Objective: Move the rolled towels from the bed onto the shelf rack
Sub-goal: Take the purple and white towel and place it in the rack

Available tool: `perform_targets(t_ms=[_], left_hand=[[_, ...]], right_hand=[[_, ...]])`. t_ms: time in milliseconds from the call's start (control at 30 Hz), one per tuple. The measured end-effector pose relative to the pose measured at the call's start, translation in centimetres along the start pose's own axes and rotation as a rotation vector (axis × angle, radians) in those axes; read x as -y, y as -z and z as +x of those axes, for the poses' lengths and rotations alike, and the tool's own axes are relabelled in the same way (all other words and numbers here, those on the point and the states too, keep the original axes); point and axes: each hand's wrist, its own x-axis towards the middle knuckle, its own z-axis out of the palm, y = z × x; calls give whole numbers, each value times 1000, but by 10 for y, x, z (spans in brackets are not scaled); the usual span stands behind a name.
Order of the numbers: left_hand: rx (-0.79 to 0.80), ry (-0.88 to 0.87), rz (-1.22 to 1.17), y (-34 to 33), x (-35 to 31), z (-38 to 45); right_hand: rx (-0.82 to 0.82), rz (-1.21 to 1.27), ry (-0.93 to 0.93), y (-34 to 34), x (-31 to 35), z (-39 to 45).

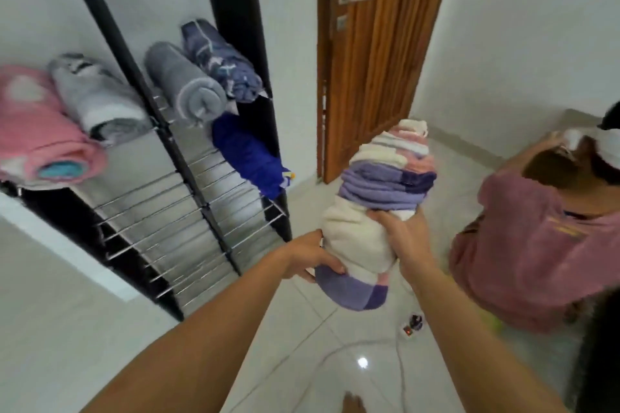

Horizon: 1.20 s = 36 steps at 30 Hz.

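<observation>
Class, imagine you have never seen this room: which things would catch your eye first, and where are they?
First, the purple-and-white rolled towel held up in mid-frame, the left hand gripping its lower end and the right hand its middle. Next, the shelf rack at left with rolled towels on it, the pink towel brightest at the far left. Then a person in a pink shirt crouching at right, beside the wooden door.

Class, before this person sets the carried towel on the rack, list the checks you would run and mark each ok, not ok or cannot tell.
1. Grip: left hand and right hand both hold the purple-and-white rolled towel: ok.
2. Roll still tight: ok.
3. Free rungs on the shelf rack below the dark blue towel: ok.
4. Path to rack unobstructed: ok.
5. Power strip on floor underfoot: not ok.
6. Rack stability: cannot tell.
</observation>
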Motion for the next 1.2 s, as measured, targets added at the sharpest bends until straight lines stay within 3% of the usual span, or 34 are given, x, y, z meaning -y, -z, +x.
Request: perform_targets(t_ms=[200,367,567,867,1033,1100,1200], left_hand=[[-149,144,-156,67,22,26],[-241,222,-402,119,53,41],[-329,242,-648,196,81,69],[-602,147,-1012,297,89,150],[-837,54,-892,330,95,191],[-857,70,-841,338,101,202],[-866,148,-674,342,101,214]], right_hand=[[382,-261,-31,-111,-3,83],[584,-341,-62,-199,-11,125],[662,-496,-87,-315,-21,164],[693,-664,85,-467,-40,235],[828,-834,189,-492,-56,256],[923,-903,170,-487,-64,258],[931,-968,177,-472,-73,259]])
